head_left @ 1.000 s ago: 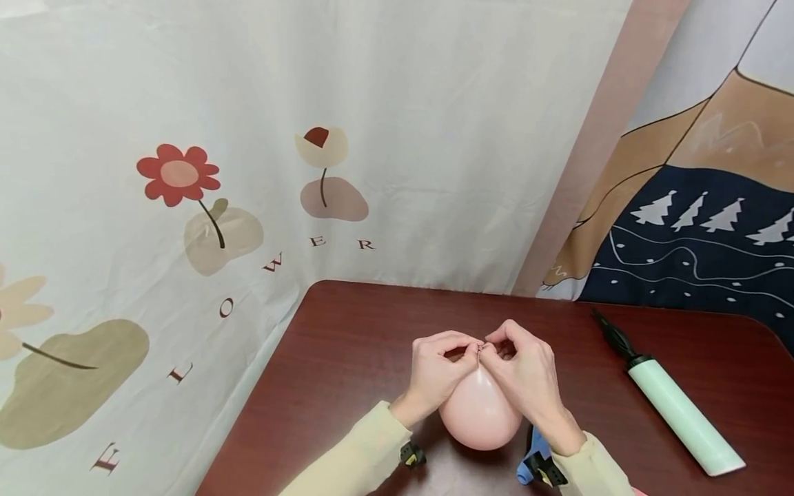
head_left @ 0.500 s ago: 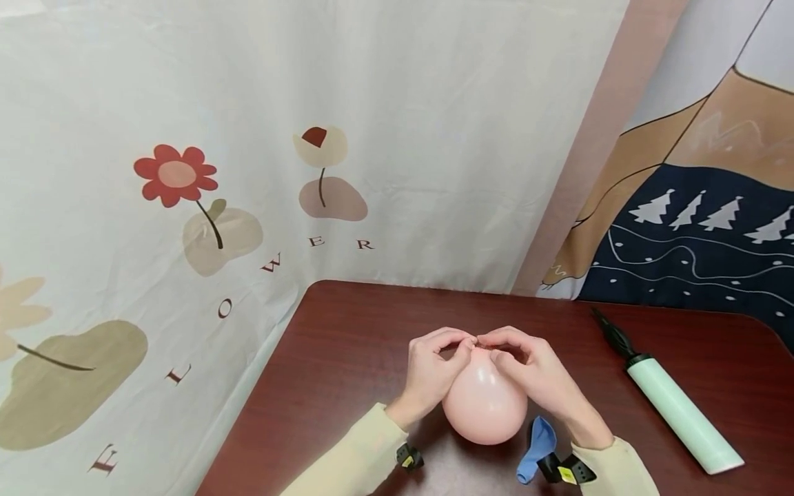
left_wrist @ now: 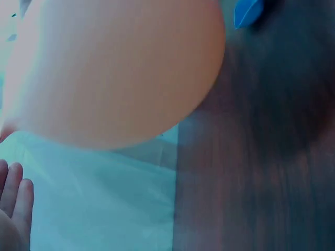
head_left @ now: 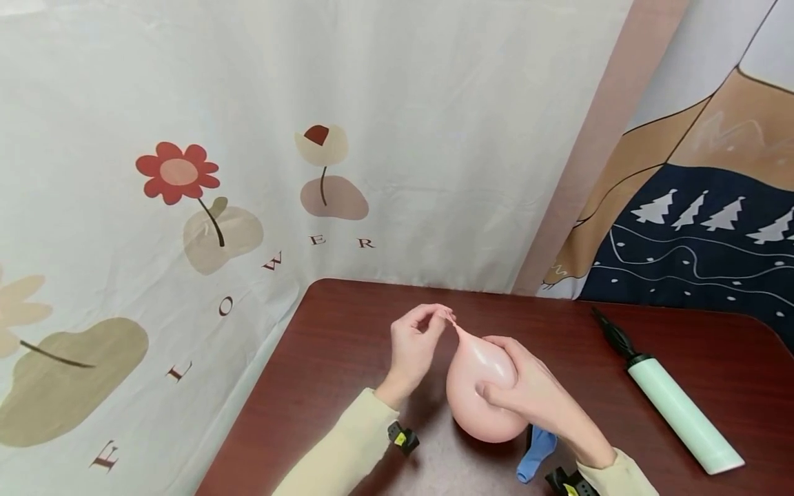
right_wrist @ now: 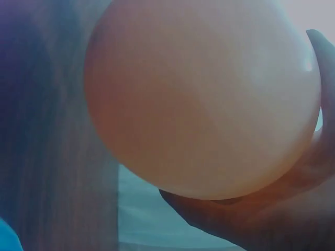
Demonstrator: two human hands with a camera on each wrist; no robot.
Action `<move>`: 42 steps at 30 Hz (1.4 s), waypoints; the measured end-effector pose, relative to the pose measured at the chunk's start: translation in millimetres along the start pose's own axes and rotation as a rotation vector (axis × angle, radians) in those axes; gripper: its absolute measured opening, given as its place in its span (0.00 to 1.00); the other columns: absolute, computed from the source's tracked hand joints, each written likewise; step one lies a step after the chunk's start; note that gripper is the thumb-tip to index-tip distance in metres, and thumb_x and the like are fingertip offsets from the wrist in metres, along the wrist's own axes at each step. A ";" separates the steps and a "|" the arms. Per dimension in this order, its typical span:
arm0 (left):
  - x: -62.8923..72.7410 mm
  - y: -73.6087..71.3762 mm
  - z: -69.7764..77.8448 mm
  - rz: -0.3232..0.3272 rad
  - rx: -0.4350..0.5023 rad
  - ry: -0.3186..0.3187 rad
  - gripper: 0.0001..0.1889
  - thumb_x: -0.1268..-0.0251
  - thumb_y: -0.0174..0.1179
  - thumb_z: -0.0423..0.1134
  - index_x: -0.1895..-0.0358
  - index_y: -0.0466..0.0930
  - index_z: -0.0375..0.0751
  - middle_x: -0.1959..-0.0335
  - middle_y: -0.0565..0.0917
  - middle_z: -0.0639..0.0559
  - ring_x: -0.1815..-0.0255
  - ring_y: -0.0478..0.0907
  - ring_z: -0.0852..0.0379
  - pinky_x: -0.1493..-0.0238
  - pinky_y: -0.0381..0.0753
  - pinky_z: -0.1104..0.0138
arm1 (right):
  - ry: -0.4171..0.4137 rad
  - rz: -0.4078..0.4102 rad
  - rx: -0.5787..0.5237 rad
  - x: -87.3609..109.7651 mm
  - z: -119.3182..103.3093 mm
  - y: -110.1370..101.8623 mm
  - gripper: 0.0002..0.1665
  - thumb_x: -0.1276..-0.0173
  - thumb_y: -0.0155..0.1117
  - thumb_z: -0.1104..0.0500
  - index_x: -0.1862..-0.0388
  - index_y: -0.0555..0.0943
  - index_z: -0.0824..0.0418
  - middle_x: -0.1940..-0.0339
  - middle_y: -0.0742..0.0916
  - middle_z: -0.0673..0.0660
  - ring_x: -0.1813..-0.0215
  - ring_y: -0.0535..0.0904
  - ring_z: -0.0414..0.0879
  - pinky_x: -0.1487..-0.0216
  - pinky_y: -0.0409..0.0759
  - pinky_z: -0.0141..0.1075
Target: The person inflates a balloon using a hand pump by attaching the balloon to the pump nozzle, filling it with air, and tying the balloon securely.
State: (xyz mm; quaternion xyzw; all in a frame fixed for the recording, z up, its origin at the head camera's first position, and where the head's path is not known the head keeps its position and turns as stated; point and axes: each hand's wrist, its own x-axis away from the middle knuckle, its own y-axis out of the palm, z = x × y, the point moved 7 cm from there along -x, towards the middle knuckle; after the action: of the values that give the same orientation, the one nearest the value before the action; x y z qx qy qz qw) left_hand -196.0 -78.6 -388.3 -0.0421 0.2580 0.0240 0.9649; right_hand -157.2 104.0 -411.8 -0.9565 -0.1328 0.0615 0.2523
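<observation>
Left hand point(head_left: 412, 343) pinches, thumb and fingertips together, the neck point(head_left: 455, 322) of a pink balloon point(head_left: 468, 413). Right hand point(head_left: 540, 386) holds the balloon's round body in a wide curve, thumb on the near side, fingers over the far side. Half a second ago both hands met at the neck; now the right has shifted down to the body, and the neck is drawn out thin toward the left hand. I take this to mean one hand steadies the balloon while the other pulls the neck; I cannot tell whether a knot is tied.

The balloon is over the tabletop point(head_left: 347, 344), between its left and right edges and well in from the far edge. I cannot tell whether it touches the surface. Just beside it, toward the near side, lies a limp blue balloon point(head_left: 538, 455). Near the right edge, a pale green hand pump point(head_left: 682, 413) lies aslant, its black end toward the far edge. Beyond that edge hangs a white cloth point(head_left: 434, 138) printed with flowers.
</observation>
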 end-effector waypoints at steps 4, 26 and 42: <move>6.9 11.4 -4.3 -0.139 0.057 -0.068 0.06 0.26 0.63 0.31 0.55 0.89 0.34 0.58 0.90 0.43 0.55 0.87 0.57 0.53 0.86 0.68 | -0.051 0.051 0.011 -3.7 -3.1 -0.8 0.40 0.37 0.75 0.46 0.30 0.73 0.58 0.35 0.81 0.55 0.40 0.78 0.51 0.45 0.80 0.50; 43.0 5.2 -28.8 -0.398 0.034 -0.344 0.52 0.43 0.76 0.44 0.18 0.53 0.56 0.23 0.66 0.54 0.31 0.72 0.51 0.35 0.75 0.58 | 0.109 0.128 -0.164 -17.7 9.0 -6.1 0.45 0.24 0.62 0.41 0.19 0.59 0.60 0.23 0.70 0.64 0.27 0.70 0.62 0.33 0.74 0.60; -9.6 -104.0 -76.0 -0.197 -0.605 -0.538 0.54 0.49 0.77 0.56 0.18 0.58 0.50 0.26 0.68 0.40 0.30 0.70 0.39 0.34 0.72 0.41 | 0.180 0.193 0.102 20.3 38.3 -61.4 0.46 0.23 0.59 0.37 0.20 0.61 0.63 0.23 0.67 0.70 0.24 0.63 0.68 0.34 0.70 0.67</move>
State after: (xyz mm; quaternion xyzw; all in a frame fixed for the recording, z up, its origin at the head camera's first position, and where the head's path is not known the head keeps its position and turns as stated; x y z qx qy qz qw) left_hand -234.9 -189.5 -441.9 -0.3403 -0.0274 0.0163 0.9398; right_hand -158.5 179.0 -415.3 -0.9525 -0.0139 0.0062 0.3043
